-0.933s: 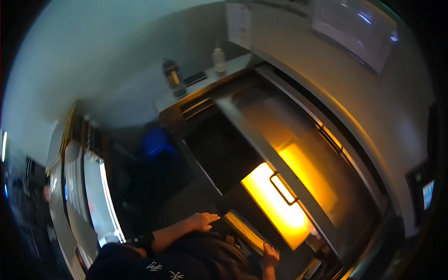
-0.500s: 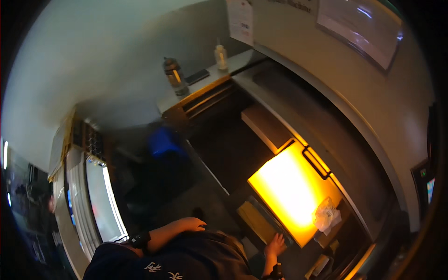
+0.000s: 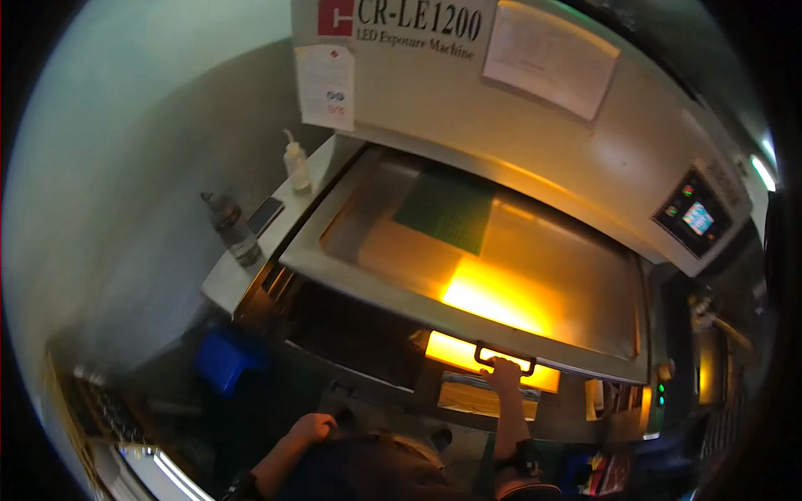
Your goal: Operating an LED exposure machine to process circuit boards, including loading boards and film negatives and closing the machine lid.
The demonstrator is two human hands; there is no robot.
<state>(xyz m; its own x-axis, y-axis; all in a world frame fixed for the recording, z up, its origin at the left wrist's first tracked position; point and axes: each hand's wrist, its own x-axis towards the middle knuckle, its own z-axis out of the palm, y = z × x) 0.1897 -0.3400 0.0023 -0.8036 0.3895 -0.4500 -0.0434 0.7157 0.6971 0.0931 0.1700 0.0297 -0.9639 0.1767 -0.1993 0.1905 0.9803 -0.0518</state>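
Note:
My right hand (image 3: 505, 377) is closed round the black handle (image 3: 482, 357) on the front edge of a wide, shallow metal-framed tray (image 3: 376, 294). The tray juts out from under the hood of a large pale machine (image 3: 418, 92). A green rectangular sheet (image 3: 447, 209) lies on or under the tray's shiny surface. Below the front edge glows a bright yellow light panel (image 3: 451, 351), partly hidden by the tray and my right arm. Beside my waist, my left hand (image 3: 312, 427) hangs loosely closed, with nothing visible in it.
On a white ledge to the left stand a dark drink bottle (image 3: 234, 230), a phone-like flat black object (image 3: 266, 215) and a squeeze bottle (image 3: 296, 167). A blue bin (image 3: 227, 361) sits on the floor. A control panel (image 3: 695, 213) is on the machine's right.
My right hand has moved up and forward onto the handle. The tray now extends over most of the light panel, and the green sheet has come into view. My view has turned toward the machine.

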